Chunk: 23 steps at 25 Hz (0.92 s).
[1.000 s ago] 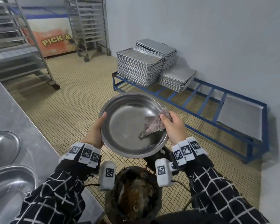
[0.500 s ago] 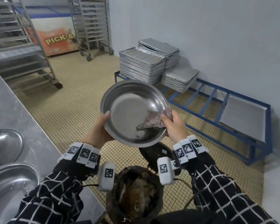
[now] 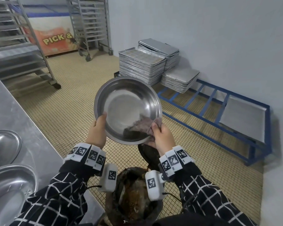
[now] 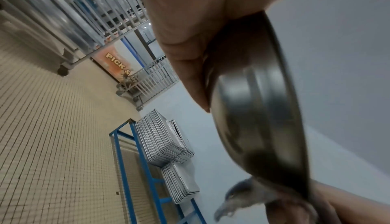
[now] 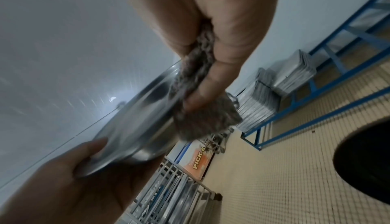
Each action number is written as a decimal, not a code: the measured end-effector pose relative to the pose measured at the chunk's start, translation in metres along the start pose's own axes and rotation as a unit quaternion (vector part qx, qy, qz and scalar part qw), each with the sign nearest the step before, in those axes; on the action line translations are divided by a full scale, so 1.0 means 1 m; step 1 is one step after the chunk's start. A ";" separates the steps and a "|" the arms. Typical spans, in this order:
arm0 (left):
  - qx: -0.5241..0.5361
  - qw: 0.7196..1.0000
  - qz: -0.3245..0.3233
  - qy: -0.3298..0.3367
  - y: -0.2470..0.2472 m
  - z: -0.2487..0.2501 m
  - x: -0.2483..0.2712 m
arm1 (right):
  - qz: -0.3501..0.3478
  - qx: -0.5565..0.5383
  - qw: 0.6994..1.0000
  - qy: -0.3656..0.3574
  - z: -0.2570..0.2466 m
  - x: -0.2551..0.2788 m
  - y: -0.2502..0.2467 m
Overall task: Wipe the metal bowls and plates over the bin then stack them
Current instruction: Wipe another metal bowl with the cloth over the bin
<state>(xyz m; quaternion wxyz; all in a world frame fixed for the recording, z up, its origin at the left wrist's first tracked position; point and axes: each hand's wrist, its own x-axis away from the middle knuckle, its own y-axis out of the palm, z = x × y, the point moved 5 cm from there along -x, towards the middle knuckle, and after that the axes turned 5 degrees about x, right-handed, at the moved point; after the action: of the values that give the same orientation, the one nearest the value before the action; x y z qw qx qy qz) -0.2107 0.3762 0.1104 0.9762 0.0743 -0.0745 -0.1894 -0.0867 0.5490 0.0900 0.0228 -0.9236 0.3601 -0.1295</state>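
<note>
My left hand (image 3: 97, 129) grips the left rim of a round metal bowl (image 3: 127, 105), thumb inside the rim, tilting its inside toward me above the dark bin (image 3: 134, 198). In the left wrist view the bowl (image 4: 259, 111) is seen edge-on under my fingers. My right hand (image 3: 162, 137) pinches a grey cloth (image 3: 142, 126) against the bowl's lower right rim, with cloth on both sides of the edge. The right wrist view shows the cloth (image 5: 202, 111) folded over the bowl (image 5: 135, 124) rim under my thumb.
A steel counter (image 3: 15, 115) on my left carries two more metal bowls (image 3: 8, 191) at its near end. Stacks of baking trays (image 3: 142, 67) sit on a blue floor rack (image 3: 219, 103) by the wall. Wheeled tray racks (image 3: 90, 25) stand behind. The bin's lid (image 3: 147, 154) hangs open.
The bowl has risen and tilted more upright toward me. My right hand with the cloth has slid from inside the bowl down to its lower right rim.
</note>
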 end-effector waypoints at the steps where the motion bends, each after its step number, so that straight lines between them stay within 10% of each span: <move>1: -0.009 1.000 -0.004 0.008 0.001 0.001 0.000 | -0.031 -0.029 0.998 0.039 0.005 0.003 0.006; 5: -0.069 0.994 -0.023 0.082 0.000 0.010 -0.004 | -0.057 -0.001 0.996 0.072 0.007 0.008 0.001; 8: -0.112 0.988 -0.049 0.093 -0.002 0.008 -0.005 | 0.020 0.106 0.993 -0.054 -0.021 0.004 -0.014; 11: -0.113 0.988 -0.065 0.085 0.007 0.008 0.005 | 0.053 0.253 0.942 -0.215 -0.056 0.005 -0.005; 17: -0.076 0.994 -0.052 0.051 0.011 0.013 0.009 | -0.166 0.487 0.800 -0.310 -0.018 0.013 0.048; 23: -0.046 0.998 0.012 0.032 -0.005 0.001 -0.003 | -0.151 0.501 0.751 -0.402 0.006 0.038 0.047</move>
<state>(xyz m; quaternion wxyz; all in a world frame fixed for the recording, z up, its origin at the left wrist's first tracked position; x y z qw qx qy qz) -0.2156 0.3725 0.1106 0.9827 0.0348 -0.0351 -0.1785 -0.0895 0.4884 0.0866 0.6048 -0.7892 0.0568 0.0906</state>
